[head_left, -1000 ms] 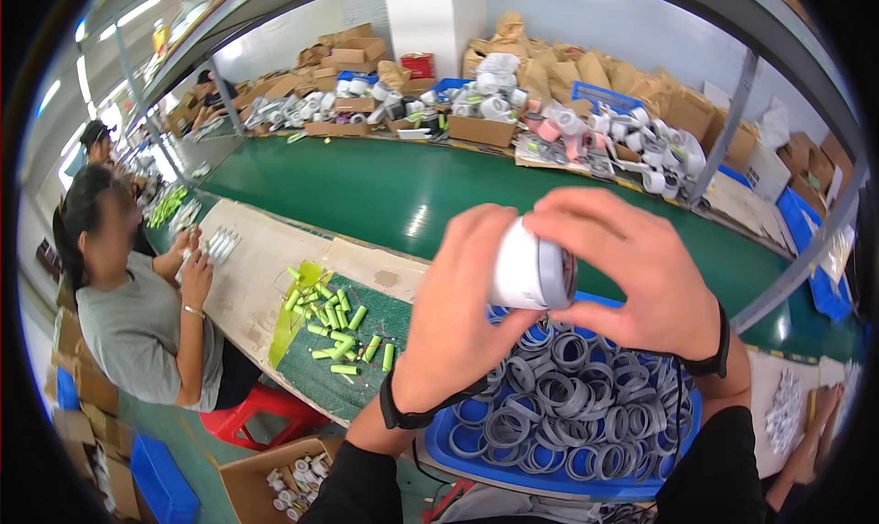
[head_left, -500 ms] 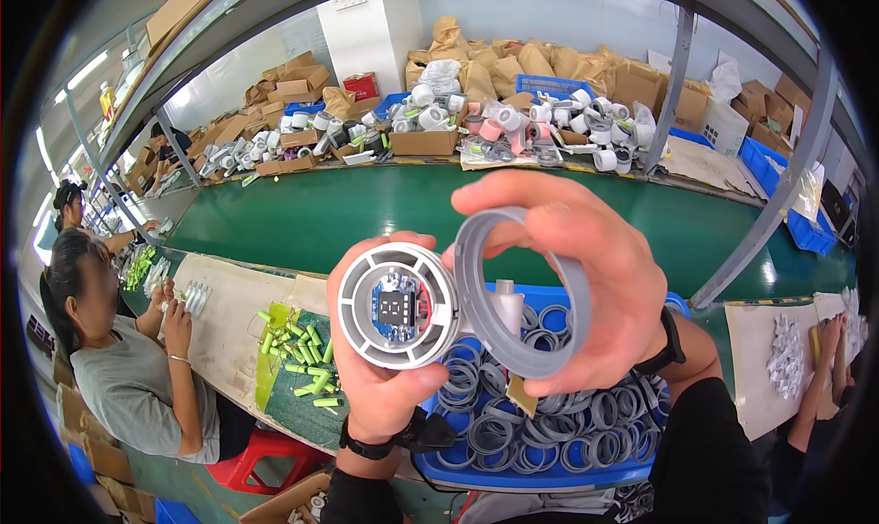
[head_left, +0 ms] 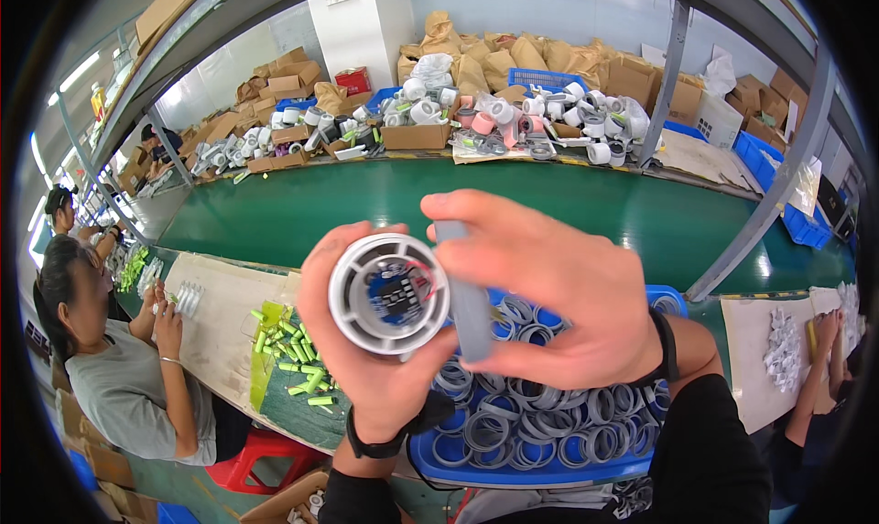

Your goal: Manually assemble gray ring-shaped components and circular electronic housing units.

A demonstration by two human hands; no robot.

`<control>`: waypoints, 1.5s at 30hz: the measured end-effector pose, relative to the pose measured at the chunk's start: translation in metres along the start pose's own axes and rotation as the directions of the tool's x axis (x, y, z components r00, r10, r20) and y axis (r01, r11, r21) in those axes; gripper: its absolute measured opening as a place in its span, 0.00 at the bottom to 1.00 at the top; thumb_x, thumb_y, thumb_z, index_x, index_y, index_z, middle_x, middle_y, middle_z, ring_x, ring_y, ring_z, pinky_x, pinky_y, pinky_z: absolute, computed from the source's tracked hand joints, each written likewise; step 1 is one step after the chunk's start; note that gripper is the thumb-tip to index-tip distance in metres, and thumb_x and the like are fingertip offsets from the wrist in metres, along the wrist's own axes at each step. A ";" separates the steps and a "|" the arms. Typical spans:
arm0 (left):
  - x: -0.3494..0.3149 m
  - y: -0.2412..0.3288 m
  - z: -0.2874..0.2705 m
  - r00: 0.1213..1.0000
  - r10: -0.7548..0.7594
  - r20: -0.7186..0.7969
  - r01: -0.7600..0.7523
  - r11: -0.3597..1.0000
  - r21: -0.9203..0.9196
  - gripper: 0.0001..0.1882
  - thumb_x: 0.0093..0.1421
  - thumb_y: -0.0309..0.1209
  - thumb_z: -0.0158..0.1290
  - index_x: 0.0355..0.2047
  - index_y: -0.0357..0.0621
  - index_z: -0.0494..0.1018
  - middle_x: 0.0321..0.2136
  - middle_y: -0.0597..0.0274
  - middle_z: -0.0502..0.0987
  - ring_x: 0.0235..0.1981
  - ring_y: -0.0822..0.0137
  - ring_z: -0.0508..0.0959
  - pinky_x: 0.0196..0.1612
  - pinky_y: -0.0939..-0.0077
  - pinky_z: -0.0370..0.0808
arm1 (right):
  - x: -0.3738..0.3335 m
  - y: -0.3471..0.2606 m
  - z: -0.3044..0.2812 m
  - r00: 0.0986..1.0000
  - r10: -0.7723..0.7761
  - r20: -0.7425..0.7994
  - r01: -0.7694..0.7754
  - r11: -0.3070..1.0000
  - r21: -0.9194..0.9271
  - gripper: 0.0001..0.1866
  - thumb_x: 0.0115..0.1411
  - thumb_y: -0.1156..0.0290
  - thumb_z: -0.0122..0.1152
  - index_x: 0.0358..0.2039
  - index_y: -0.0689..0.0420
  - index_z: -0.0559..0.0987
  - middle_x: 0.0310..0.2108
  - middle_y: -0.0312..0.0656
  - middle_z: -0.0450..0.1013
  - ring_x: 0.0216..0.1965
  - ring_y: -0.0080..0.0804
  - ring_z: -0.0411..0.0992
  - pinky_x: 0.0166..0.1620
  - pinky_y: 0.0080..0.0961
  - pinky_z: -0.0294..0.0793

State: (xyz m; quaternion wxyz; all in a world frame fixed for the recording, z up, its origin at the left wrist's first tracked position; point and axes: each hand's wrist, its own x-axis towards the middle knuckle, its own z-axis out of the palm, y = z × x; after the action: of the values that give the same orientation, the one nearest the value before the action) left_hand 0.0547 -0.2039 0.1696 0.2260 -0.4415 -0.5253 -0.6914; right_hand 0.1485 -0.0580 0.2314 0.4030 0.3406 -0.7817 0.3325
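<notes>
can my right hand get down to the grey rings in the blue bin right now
Probably not freely: the right hand already pinches a grey ring beside the white round housing. The grey rings lie uncovered just below in the blue bin.

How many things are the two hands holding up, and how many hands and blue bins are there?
White round housing in the left hand: 1
Grey ring in the right hand: 1
Hands holding them: 2
Blue bin of grey rings below: 1
Total: 5
</notes>
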 end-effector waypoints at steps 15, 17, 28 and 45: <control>0.004 -0.030 0.029 0.890 0.167 0.424 -0.344 0.857 0.385 0.36 0.34 0.28 0.66 0.47 0.38 0.67 0.48 0.48 0.68 0.53 0.44 0.65 0.54 0.54 0.60 | -0.011 0.086 0.019 0.873 0.466 0.144 -0.487 0.840 0.238 0.22 0.61 0.64 0.54 0.51 0.62 0.66 0.39 0.50 0.75 0.39 0.43 0.75 0.47 0.31 0.71; 0.005 -0.045 0.031 0.921 0.126 0.368 -0.294 0.846 0.446 0.38 0.34 0.27 0.67 0.49 0.38 0.66 0.47 0.48 0.68 0.53 0.45 0.64 0.54 0.55 0.61 | -0.009 0.087 0.021 0.850 0.513 0.118 -0.526 0.834 0.167 0.22 0.59 0.63 0.55 0.50 0.62 0.68 0.40 0.48 0.74 0.43 0.39 0.73 0.49 0.30 0.70; 0.015 -0.070 0.012 0.879 -0.287 0.382 -0.017 0.781 0.625 0.45 0.42 0.25 0.66 0.60 0.41 0.55 0.61 0.46 0.55 0.60 0.44 0.62 0.59 0.59 0.65 | -0.159 0.238 -0.027 0.250 0.945 0.210 -0.488 0.310 -0.816 0.31 0.50 0.57 0.63 0.52 0.59 0.72 0.44 0.52 0.74 0.46 0.48 0.74 0.50 0.37 0.72; -0.087 -0.050 0.072 0.277 -0.122 0.953 -0.183 0.967 0.177 0.29 0.49 0.36 0.62 0.50 0.41 0.68 0.52 0.48 0.67 0.56 0.51 0.66 0.51 0.57 0.68 | -0.261 0.030 -0.094 0.311 0.829 0.465 -0.782 0.501 -0.370 0.31 0.56 0.63 0.60 0.61 0.49 0.66 0.63 0.59 0.56 0.65 0.53 0.53 0.65 0.39 0.53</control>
State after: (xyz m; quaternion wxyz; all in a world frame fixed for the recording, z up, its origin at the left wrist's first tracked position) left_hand 0.0867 -0.1330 0.0735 -0.0682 -0.7452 -0.6296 -0.2090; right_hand 0.2782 0.1022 0.0428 -0.0695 -0.0256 -0.9395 0.3345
